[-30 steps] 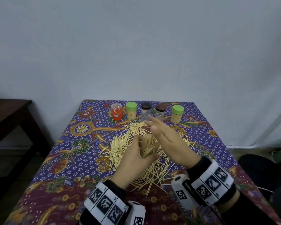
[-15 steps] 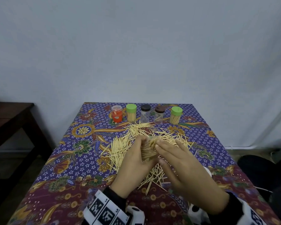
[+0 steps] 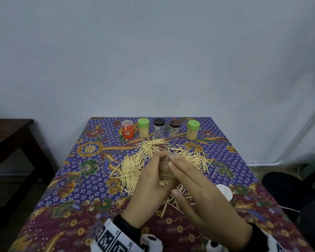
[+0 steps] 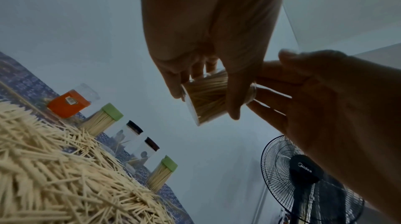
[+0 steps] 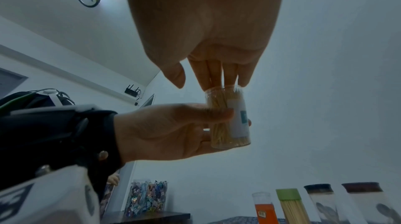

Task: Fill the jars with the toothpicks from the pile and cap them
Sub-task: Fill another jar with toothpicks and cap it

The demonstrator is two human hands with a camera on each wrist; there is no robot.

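My left hand (image 3: 157, 167) grips a clear jar (image 3: 165, 172) packed with toothpicks and holds it above the toothpick pile (image 3: 135, 160). In the left wrist view, thumb and fingers wrap around the jar (image 4: 206, 102). My right hand (image 3: 173, 160) lies with straight fingers on the jar's open mouth. The right wrist view shows these fingers (image 5: 214, 76) touching the toothpick tips in the jar (image 5: 228, 121). A white cap (image 3: 225, 192) lies on the cloth by my right wrist.
At the table's far edge stands a row of jars: an orange one (image 3: 127, 130), two green-capped full ones (image 3: 143, 128) (image 3: 193, 129), and two dark-capped ones nearly empty (image 3: 159, 128) (image 3: 174, 129). A dark wooden table (image 3: 7, 139) stands left, a fan (image 4: 303, 176) to the right.
My right hand has drawn back from its reach over the jar and now lies flat on the jar's mouth. My left hand keeps holding the jar.
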